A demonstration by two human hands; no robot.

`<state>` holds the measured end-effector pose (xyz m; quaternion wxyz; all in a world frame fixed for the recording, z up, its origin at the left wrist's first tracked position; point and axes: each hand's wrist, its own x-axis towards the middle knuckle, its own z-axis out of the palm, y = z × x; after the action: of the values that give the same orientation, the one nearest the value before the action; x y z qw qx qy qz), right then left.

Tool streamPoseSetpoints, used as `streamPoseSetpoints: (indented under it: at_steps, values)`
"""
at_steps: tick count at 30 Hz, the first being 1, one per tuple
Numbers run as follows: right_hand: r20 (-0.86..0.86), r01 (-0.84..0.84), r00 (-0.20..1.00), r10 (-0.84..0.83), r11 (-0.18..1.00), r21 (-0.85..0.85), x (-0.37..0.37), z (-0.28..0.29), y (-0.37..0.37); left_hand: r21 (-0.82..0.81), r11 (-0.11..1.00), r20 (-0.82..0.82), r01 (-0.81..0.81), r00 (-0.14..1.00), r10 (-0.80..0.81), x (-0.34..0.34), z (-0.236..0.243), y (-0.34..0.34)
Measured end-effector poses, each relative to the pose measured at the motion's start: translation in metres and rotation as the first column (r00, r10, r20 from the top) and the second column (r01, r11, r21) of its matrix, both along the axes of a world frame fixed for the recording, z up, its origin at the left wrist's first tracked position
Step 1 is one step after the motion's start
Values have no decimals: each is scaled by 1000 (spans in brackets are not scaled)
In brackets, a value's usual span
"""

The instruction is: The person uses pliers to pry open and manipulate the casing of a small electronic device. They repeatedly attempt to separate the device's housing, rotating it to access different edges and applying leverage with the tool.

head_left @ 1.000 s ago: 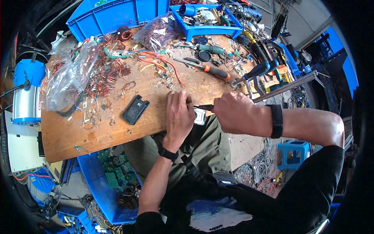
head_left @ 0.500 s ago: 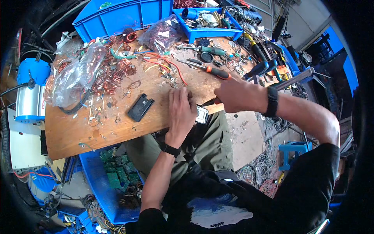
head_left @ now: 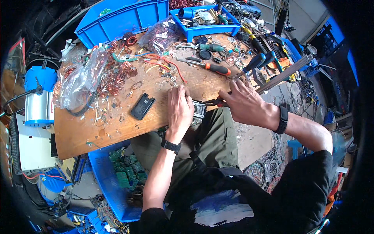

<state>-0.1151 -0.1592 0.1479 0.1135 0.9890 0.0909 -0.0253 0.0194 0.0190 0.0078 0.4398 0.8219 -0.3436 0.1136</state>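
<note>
At the near edge of the wooden table, my left hand (head_left: 179,110) is closed on a small silver-and-black device (head_left: 200,110), pressing it against the edge. Most of the device lies under my fingers, so its kind is unclear. My right hand (head_left: 250,103) grips a pair of pliers (head_left: 212,102) with dark jaws and a trace of red on the handles. The tips of the jaws reach the device's upper side. To the left of my left hand lies a flat black plastic casing (head_left: 142,106). A screwdriver (head_left: 218,69) with an orange-and-black handle rests beyond my hands.
Copper coils (head_left: 119,76), a clear plastic bag (head_left: 83,82) and loose wires cover the table's left. Blue bins (head_left: 124,19) and a tool tray (head_left: 210,29) stand at the back. Below the table sits a blue crate (head_left: 105,183) with green circuit boards. More tools (head_left: 269,50) crowd the right.
My right hand has shifted right and turned, and the pliers now show, jaws at the device. My left hand keeps its hold. The view has shifted slightly.
</note>
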Motion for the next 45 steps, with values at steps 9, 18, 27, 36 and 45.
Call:
streamPoseSetpoints:
  at_steps: [9, 18, 27, 36, 45]
  values:
    - [89, 52, 995, -52, 999, -4, 5, -18, 4, 6, 997, 13, -71, 997, 71, -6, 5, -3]
    - [200, 134, 970, -138, 990, 34, 3, -30, 25, -61, 988, 49, -140, 988, 143, -10, 0, -11]
    - [77, 110, 990, -114, 992, 53, 22, -19, 13, -82, 994, 2, -70, 998, 70, -6, 1, -9]
    - [0, -207, 978, 207, 977, -60, 70, -10, -19, -116, 991, 7, -72, 997, 73, -4, 0, -8]
    - [-442, -320, 857, 264, 946, -56, 135, 10, -28, -111, 993, 9, -42, 999, 43, -4, 2, -8]
